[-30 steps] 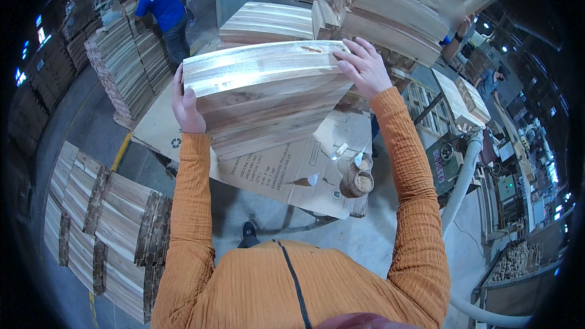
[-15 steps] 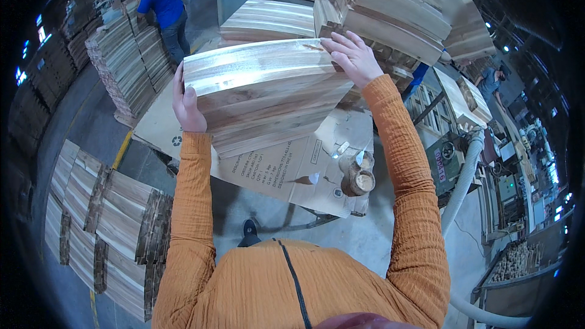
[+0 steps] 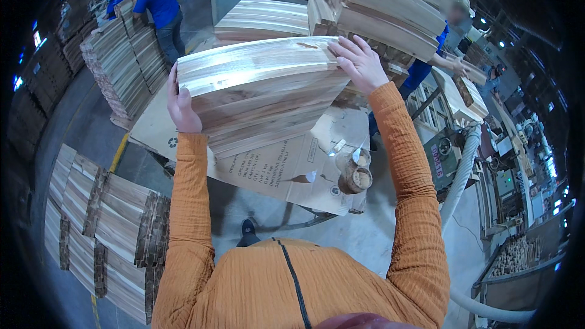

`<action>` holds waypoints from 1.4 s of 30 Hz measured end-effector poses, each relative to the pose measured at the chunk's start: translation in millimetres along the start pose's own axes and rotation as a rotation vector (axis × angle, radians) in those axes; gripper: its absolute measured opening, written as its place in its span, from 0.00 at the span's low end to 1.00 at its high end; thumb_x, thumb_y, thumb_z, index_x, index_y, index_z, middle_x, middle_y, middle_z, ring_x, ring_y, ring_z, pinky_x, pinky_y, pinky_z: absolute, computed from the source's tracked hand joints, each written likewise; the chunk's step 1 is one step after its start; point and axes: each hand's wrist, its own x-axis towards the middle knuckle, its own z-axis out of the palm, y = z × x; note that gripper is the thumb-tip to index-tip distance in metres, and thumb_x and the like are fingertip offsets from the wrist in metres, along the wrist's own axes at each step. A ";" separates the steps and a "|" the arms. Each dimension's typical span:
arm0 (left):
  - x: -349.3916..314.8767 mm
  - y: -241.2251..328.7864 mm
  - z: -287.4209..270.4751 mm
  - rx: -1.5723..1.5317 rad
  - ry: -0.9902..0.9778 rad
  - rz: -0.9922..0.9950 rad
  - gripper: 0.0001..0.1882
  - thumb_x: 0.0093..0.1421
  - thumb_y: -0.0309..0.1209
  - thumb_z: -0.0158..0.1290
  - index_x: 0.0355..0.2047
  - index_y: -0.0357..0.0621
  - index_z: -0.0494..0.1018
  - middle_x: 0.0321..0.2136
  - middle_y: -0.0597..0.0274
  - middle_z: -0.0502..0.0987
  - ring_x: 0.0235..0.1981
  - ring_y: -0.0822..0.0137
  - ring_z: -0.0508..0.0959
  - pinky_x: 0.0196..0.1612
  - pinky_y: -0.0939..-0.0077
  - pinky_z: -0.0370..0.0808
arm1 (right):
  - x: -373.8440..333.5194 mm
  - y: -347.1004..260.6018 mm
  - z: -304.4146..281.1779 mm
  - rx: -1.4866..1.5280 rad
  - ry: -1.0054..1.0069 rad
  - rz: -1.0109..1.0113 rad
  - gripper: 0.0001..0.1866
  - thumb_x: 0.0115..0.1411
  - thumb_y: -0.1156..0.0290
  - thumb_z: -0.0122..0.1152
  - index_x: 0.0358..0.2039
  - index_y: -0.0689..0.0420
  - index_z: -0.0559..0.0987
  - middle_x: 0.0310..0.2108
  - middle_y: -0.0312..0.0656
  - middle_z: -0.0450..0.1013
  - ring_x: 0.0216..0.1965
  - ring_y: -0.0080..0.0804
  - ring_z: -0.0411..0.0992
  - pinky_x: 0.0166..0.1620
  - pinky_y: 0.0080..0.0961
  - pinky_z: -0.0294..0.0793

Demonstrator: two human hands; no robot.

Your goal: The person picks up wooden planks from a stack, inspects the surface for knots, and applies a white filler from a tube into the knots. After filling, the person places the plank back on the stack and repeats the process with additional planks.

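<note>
A block of striped wooden boards (image 3: 268, 106) stands before me, its pale upper face shining and a dark knot near the far right corner. My left hand (image 3: 184, 109) closes around its left end, thumb on the near side and fingers partly hidden behind the edge. At the right end, my right hand (image 3: 361, 64) grips the upper corner, fingers over the top. Whether this is one piece or several boards stacked together, I cannot tell. Beneath it lies a flattened cardboard sheet (image 3: 262, 173) on a work table, bearing two small tubs (image 3: 355, 180) of brownish paste.
Wooden panels are stacked on the left floor (image 3: 109, 207) and far left (image 3: 125, 64). Timber (image 3: 384, 12) is piled high behind my right hand. A co-worker (image 3: 161, 0) stands far left; another (image 3: 454, 18) handles a board at right. A pale hose (image 3: 460, 176) curves down nearby.
The boards and both my hands have barely shifted. On the right, the co-worker's large board has swung lower, uncovering that person. Another person now shows at the far left.
</note>
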 end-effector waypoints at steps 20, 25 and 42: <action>-2.0 1.6 1.5 0.009 -0.006 0.008 0.36 0.58 0.48 0.40 0.57 0.28 0.57 0.54 0.47 0.65 0.56 0.60 0.65 0.59 0.69 0.57 | -6.8 -15.5 -1.7 -0.233 0.133 -0.050 0.23 0.63 0.52 0.34 0.57 0.33 0.67 0.63 0.36 0.56 0.65 0.44 0.47 0.62 0.49 0.42; -1.7 -1.2 0.6 -0.017 0.019 -0.019 0.37 0.57 0.49 0.41 0.57 0.28 0.58 0.53 0.47 0.66 0.56 0.60 0.65 0.59 0.70 0.58 | -7.8 -7.9 4.1 0.009 0.135 -0.003 0.25 0.64 0.51 0.32 0.58 0.38 0.66 0.64 0.37 0.54 0.65 0.47 0.46 0.62 0.46 0.43; -2.9 -1.0 -1.4 0.042 0.010 -0.003 0.35 0.58 0.47 0.39 0.57 0.29 0.58 0.53 0.47 0.65 0.56 0.59 0.65 0.59 0.69 0.57 | 7.0 -5.7 2.4 0.052 -0.050 0.017 0.27 0.64 0.46 0.27 0.60 0.35 0.63 0.66 0.37 0.50 0.66 0.47 0.42 0.64 0.49 0.38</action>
